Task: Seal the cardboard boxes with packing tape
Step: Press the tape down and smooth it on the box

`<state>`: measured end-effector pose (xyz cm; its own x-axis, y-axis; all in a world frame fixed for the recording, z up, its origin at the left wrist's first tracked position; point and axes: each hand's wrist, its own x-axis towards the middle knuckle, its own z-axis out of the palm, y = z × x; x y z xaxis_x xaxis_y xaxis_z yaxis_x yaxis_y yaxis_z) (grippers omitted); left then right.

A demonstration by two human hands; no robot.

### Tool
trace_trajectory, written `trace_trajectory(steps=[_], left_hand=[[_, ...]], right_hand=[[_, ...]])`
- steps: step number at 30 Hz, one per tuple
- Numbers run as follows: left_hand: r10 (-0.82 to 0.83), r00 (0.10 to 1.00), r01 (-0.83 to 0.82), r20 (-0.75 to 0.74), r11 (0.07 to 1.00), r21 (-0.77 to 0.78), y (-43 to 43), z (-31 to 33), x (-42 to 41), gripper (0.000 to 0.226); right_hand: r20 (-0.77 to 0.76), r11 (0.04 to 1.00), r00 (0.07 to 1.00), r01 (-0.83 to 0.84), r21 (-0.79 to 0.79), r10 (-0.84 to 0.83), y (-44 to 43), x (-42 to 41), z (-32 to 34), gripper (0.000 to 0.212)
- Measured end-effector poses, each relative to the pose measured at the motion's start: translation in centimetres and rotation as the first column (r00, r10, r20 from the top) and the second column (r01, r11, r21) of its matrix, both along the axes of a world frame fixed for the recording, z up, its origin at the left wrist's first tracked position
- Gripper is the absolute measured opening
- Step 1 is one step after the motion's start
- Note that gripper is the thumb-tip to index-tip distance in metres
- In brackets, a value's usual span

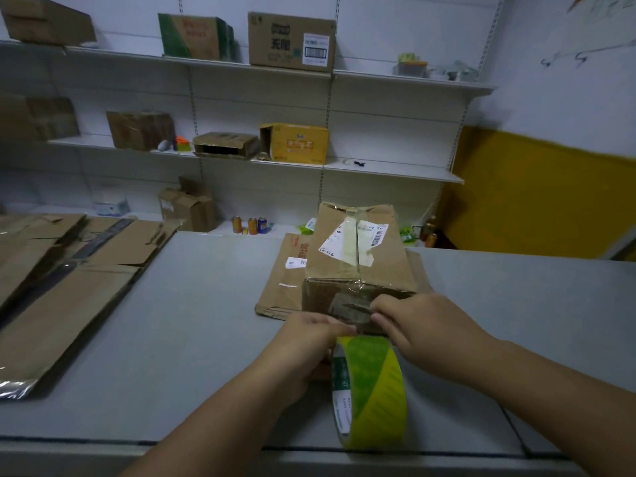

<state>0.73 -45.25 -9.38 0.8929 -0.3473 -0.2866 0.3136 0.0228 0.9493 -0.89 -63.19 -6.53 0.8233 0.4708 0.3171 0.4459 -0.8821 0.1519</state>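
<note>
A creased, rectangular cardboard box (358, 249), with torn white labels and old glossy tape on its lid, sits mid-counter on a flattened cardboard sheet (282, 280). The left hand (309, 339) grips the upper rim of a cylindrical green-and-yellow tape roll (371, 390) just in front of the box. The right hand (420, 328) pinches a transparent tape strip (347, 309) at the box's near face. Flat corrugated cartons (69, 287) lie on the smooth grey counter (206, 321), left.

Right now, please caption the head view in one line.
Left hand grips the tape roll; right hand pinches a tape strip against the cardboard box.
</note>
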Motion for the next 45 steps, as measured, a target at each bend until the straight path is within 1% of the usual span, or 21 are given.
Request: trace_trajectory(steps=[4,6,11,16,18,20,21,22,23,25,27,29,30,32,34,36,38,40,43,44,45], left_hand=[[-0.020,1.000,0.020,-0.003,1.000,0.007,0.0,0.1,0.1,0.011],[-0.015,1.000,0.015,-0.008,1.000,0.020,-0.1,0.0,0.3,0.014],[-0.003,1.000,0.003,-0.009,0.999,0.037,-0.1,-0.5,0.5,0.017],[0.026,1.000,-0.026,0.001,0.998,0.063,-0.1,-0.7,0.6,0.022],[0.021,1.000,-0.021,0.000,0.997,0.072,-0.1,-0.6,0.5,0.022],[0.011,1.000,-0.011,-0.007,0.997,0.082,0.0,-0.5,0.5,0.020],[0.009,1.000,-0.008,-0.011,0.996,0.083,0.1,-0.5,0.5,0.017],[0.004,1.000,-0.003,-0.011,0.997,0.081,0.2,-0.5,0.5,0.014],[-0.002,1.000,0.003,-0.007,0.997,0.077,0.2,-0.6,0.5,0.012],[-0.013,1.000,0.013,-0.002,0.998,0.069,0.1,-0.7,0.6,0.013],[-0.018,1.000,0.018,-0.005,0.997,0.071,0.0,-0.7,0.7,0.015],[-0.024,1.000,0.024,-0.002,0.997,0.073,0.0,-0.7,0.7,0.012],[-0.026,1.000,0.025,0.002,0.997,0.071,0.1,-0.7,0.6,0.012],[-0.020,1.000,0.019,0.006,0.998,0.059,0.2,-0.6,0.5,0.013],[-0.014,1.000,0.013,0.006,0.999,0.047,0.4,-0.5,0.2,0.015],[-0.020,1.000,0.019,0.017,0.999,0.047,0.6,-0.5,-0.1,0.018],[-0.021,0.999,0.020,0.027,0.999,0.037,0.8,-0.6,-0.1,0.020],[-0.021,0.999,0.020,0.037,1.000,0.023,0.9,-0.7,-0.2,0.016],[0.001,0.997,-0.001,0.072,1.000,0.002,0.8,-0.8,-0.3,0.008],[0.018,0.996,-0.017,0.088,1.000,-0.011,0.7,-0.8,-0.4,0.009],[0.034,0.994,-0.031,0.102,0.999,-0.025,0.7,-0.9,-0.5,0.011]], right_hand=[[0.136,0.993,0.991,0.026,-0.113,-0.010,0.0,0.9,-0.6,0.013],[0.168,0.989,0.986,0.033,-0.147,-0.008,-0.1,1.2,-0.8,0.013],[0.229,0.982,0.973,0.039,-0.183,0.004,-0.3,1.2,-1.3,0.030],[0.238,0.974,0.970,0.013,-0.228,0.043,-1.3,1.0,-1.3,0.020],[0.151,0.951,0.988,0.035,-0.307,0.013,-1.4,0.4,-0.4,0.016],[-0.033,0.890,0.996,0.059,-0.452,-0.083,-1.9,0.3,-0.2,0.010],[-0.082,0.889,0.989,0.074,-0.452,-0.124,-2.6,0.0,-0.3,0.013],[-0.075,0.881,0.988,0.082,-0.465,-0.132,-3.2,-0.3,-0.5,0.010],[-0.025,0.918,0.992,0.105,-0.382,-0.124,-3.9,-0.7,-0.7,0.009],[0.034,0.997,0.997,0.065,-0.041,-0.063,-5.0,-0.9,-0.6,0.018],[0.026,0.964,1.000,-0.015,0.265,0.008,-4.2,-0.6,0.9,0.030],[0.125,0.910,0.992,-0.062,0.410,0.011,-2.3,0.7,3.1,0.034],[0.186,0.908,0.982,-0.093,0.409,0.017,-1.1,1.5,4.1,0.035],[0.212,0.955,0.977,-0.083,0.285,0.022,1.2,3.1,5.1,0.050],[0.102,1.000,0.995,0.009,0.029,-0.012,2.2,5.2,4.6,0.059],[-0.006,0.995,1.000,-0.028,-0.099,0.027,2.5,6.4,3.4,0.056],[0.029,0.993,0.996,-0.079,-0.082,0.082,1.8,6.8,2.5,0.055],[0.052,0.993,0.994,-0.092,-0.068,0.096,1.5,6.7,1.7,0.063],[0.083,0.989,0.993,-0.067,-0.131,0.079,1.6,6.6,1.2,0.066],[0.098,0.995,0.992,-0.075,-0.063,0.081,1.6,6.1,1.4,0.064],[0.135,0.994,0.988,-0.085,0.071,0.075,1.5,5.5,1.9,0.061]])
